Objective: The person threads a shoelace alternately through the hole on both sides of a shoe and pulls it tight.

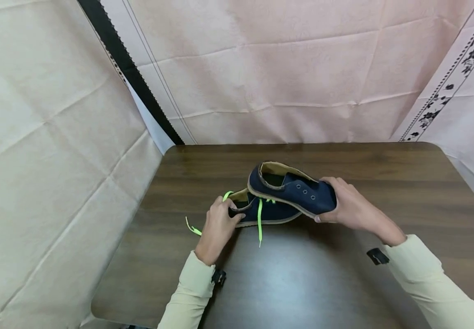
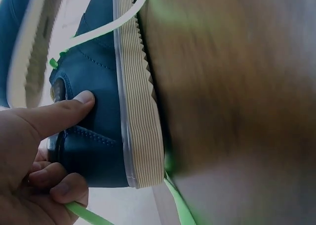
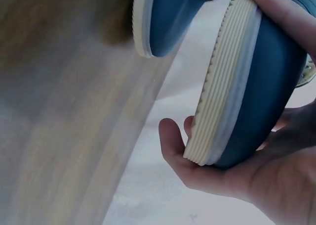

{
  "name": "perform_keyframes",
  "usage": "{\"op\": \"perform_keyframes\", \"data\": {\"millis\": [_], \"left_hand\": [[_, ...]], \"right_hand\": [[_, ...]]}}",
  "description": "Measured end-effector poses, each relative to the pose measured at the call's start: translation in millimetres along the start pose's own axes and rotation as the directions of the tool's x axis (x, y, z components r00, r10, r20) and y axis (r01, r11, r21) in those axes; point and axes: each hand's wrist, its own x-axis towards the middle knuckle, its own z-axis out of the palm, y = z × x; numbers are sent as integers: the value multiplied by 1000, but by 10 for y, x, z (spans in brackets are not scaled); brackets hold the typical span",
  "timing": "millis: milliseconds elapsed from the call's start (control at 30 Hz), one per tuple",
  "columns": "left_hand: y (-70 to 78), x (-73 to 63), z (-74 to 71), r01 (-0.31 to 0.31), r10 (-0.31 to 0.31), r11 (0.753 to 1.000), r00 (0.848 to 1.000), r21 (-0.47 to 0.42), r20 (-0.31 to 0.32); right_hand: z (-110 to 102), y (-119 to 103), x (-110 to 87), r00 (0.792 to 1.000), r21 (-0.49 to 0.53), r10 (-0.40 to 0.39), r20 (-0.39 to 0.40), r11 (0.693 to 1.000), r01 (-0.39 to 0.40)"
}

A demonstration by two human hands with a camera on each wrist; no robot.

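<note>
A navy shoe (image 1: 278,214) with neon green laces (image 1: 260,224) stands sole down at the table's middle. My left hand (image 1: 218,225) grips it by the heel; in the left wrist view the thumb lies along its side and a green lace end (image 2: 89,215) passes under the curled fingers. Above it, tilted toe down, is a second navy shoe (image 1: 288,191), whose eyelets have no lace. My right hand (image 1: 348,205) holds this shoe round the toe, thumb on one side, fingers on the pale ribbed sole (image 3: 217,91). It overlaps the laced shoe in the head view; whether they touch I cannot tell.
The brown wood-grain table (image 1: 146,269) has rounded corners. A pale cloth (image 1: 302,82) hangs behind it, and another pale cloth (image 1: 47,183) is at the left. One loose lace end (image 1: 193,229) sticks out left of my left hand.
</note>
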Motion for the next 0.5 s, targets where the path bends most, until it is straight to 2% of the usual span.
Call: {"op": "perform_keyframes", "data": {"millis": [233,500], "left_hand": [[-157,138,-74,62,-62,998,997,1,-38],[-314,201,-161,129,-129,992,990,10,-57]], "right_hand": [[96,25,-255,999,2,-16,39,1000,16],[179,201,-397,993,-16,-7,117,1000,9]]}}
